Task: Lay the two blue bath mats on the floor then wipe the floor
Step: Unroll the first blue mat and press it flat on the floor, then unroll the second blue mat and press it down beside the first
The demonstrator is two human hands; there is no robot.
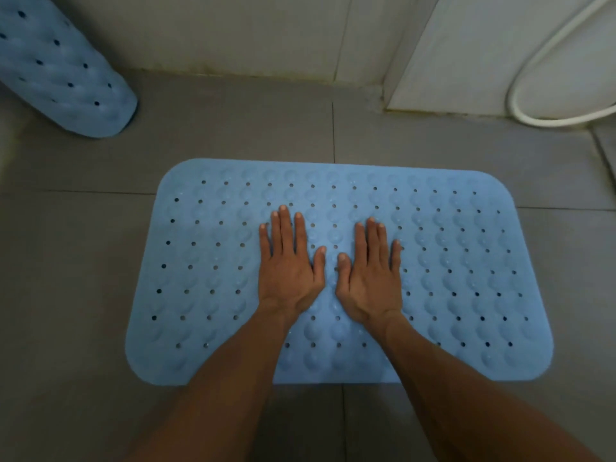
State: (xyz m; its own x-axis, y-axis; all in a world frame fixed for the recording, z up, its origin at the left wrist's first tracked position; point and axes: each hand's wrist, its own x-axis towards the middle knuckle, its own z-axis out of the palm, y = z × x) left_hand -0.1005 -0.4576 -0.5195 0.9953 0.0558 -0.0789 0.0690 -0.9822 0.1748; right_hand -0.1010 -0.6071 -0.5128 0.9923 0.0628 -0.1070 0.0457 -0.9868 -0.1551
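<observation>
A blue bath mat (466, 278) with rows of small holes and bumps lies flat on the grey tiled floor (83, 261). My left hand (288, 265) and my right hand (370, 275) rest palm down side by side on its middle, fingers straight and slightly apart, holding nothing. A second blue bath mat (63, 71), curved and standing on end, leans in the far left corner against the wall.
A beige tiled wall (250, 31) runs along the back. At the far right stands a white panel with a white hose (520, 108) looping down to the floor beside it. Grey floor tiles surround the flat mat on all sides.
</observation>
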